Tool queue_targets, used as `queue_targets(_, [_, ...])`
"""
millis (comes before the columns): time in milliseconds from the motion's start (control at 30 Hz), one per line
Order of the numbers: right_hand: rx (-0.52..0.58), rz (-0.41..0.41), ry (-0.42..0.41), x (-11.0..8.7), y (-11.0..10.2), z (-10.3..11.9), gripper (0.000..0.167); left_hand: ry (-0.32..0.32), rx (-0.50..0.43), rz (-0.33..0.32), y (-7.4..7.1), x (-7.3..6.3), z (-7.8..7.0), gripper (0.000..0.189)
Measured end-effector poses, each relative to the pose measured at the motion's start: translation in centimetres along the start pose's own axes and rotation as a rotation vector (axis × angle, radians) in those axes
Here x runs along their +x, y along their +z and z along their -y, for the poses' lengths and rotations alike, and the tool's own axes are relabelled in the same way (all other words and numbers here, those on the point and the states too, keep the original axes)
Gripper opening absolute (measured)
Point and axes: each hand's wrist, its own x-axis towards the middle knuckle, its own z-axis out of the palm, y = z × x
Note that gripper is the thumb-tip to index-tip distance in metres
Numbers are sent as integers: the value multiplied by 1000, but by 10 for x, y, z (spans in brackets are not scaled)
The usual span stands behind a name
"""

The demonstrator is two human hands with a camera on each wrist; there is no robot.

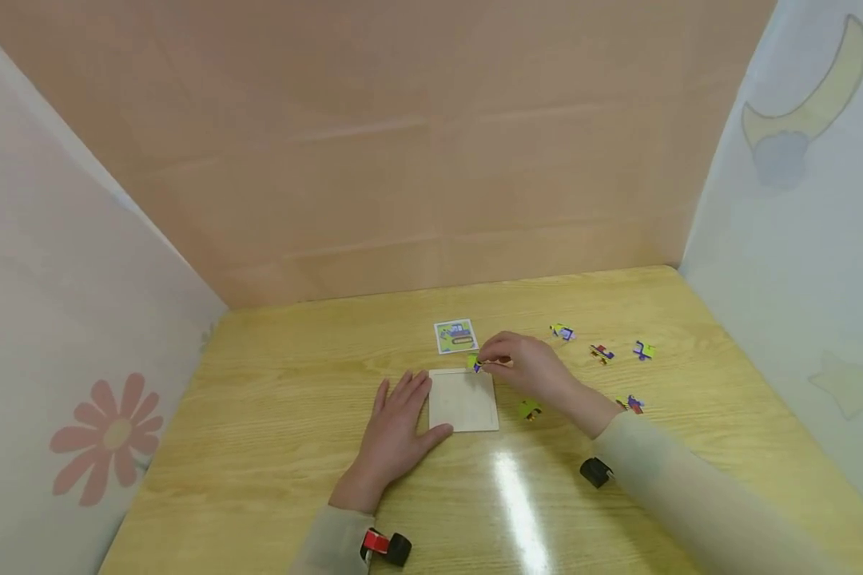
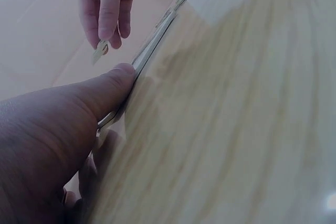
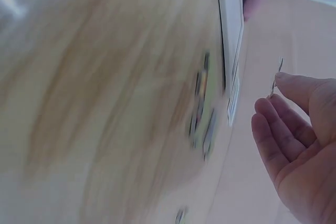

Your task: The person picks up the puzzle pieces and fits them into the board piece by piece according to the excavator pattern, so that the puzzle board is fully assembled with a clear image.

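A pale square puzzle tray (image 1: 463, 402) lies on the table, its inside bare wood. My left hand (image 1: 397, 435) rests along the tray's left side, fingers spread and straight, the thumb at its lower left corner; the left wrist view shows that thumb (image 2: 118, 80) against the tray's edge. Above the tray's top right corner, my right hand (image 1: 528, 366) pinches a small green and purple puzzle piece (image 1: 474, 364) between thumb and fingers. In the right wrist view the held piece (image 3: 277, 77) appears edge-on, apart from the tray (image 3: 231, 30).
A square picture card (image 1: 456, 336) lies just behind the tray. Loose puzzle pieces are scattered to the right: a green one (image 1: 530, 410) beside the tray, others (image 1: 562, 331) (image 1: 602, 353) (image 1: 644, 350) (image 1: 631, 404) farther off. Fabric-like walls enclose the table's back and sides.
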Motion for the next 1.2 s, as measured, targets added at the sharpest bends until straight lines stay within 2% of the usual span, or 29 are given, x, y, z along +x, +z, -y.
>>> queue_targets(267, [-48, 67, -73, 5, 20, 13, 9, 27, 6, -15, 1, -3, -2, 85])
queue_targets(500, [-102, 74, -148, 11, 30, 19, 8, 28, 19, -24, 0, -3, -4, 84])
queue_targets(833, [-198, 106, -149, 19, 41, 27, 8, 36, -7, -26, 2, -4, -4, 84])
queue_targets(1200, [-288, 96, -201, 22, 47, 29, 8, 40, 1, -33, 3, -4, -3, 84])
